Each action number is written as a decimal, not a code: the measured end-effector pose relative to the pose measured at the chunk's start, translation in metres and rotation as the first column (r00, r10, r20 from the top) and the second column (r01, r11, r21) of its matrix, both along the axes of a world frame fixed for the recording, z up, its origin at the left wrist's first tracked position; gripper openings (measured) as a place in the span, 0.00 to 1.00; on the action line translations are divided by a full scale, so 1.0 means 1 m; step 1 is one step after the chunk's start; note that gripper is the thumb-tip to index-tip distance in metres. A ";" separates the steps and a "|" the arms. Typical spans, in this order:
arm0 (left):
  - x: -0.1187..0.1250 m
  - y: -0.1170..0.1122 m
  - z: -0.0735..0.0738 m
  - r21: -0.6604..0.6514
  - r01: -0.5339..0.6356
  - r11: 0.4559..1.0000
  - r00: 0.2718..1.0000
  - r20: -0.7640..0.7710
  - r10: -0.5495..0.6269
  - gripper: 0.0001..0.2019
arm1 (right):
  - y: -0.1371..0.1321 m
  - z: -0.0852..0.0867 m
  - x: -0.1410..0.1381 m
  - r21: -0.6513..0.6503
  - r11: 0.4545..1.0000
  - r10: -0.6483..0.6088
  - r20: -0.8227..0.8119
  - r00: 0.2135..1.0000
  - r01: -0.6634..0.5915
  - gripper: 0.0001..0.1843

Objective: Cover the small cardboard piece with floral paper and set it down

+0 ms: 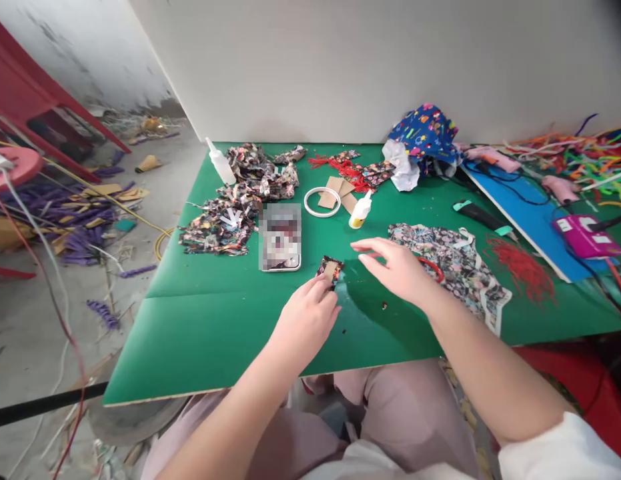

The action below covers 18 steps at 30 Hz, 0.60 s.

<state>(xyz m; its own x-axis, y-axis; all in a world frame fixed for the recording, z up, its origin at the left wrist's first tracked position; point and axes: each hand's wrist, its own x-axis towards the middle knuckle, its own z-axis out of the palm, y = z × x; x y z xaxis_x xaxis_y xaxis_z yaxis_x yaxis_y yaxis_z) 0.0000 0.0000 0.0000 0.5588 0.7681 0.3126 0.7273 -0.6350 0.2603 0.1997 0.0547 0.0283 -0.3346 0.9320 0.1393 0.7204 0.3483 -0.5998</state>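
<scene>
My left hand (304,319) pinches a small cardboard piece wrapped in dark floral fabric (330,271) just above the green table (210,333). My right hand (396,267) hovers open to the right of that piece, fingers stretched out toward it, holding nothing. Under my right wrist lies a floral fabric sheet (455,267) with red-handled scissors (433,268) partly hidden by the hand. A small glue bottle (361,211) stands behind the hands.
A phone (281,237) lies left of the piece, beside a heap of floral fabric scraps (225,223). A tape ring (322,201), cardboard pieces (338,193), a white bottle (220,163), red thread (521,268), a blue board (527,210) and a pink device (585,235) crowd the back and right.
</scene>
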 end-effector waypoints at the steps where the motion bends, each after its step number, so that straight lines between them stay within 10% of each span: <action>1: -0.004 0.000 0.001 0.000 0.023 1.000 1.000 0.006 -0.023 0.06 | 0.006 -0.004 -0.007 -0.052 0.998 0.016 -0.038 0.999 -0.018 0.14; 18: -0.007 -0.003 -0.009 -0.021 -0.098 0.995 0.988 -0.124 0.095 0.20 | -0.018 -0.031 -0.010 0.018 1.000 0.014 -0.046 0.999 -0.014 0.17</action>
<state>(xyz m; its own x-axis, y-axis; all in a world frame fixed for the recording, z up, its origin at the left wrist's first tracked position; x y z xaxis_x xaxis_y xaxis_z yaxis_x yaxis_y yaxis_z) -0.0067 -0.0033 -0.0086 0.5147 0.8274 0.2247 0.8123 -0.5545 0.1808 0.1900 0.0363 -0.0022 -0.3404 0.9246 0.1710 0.6868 0.3687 -0.6264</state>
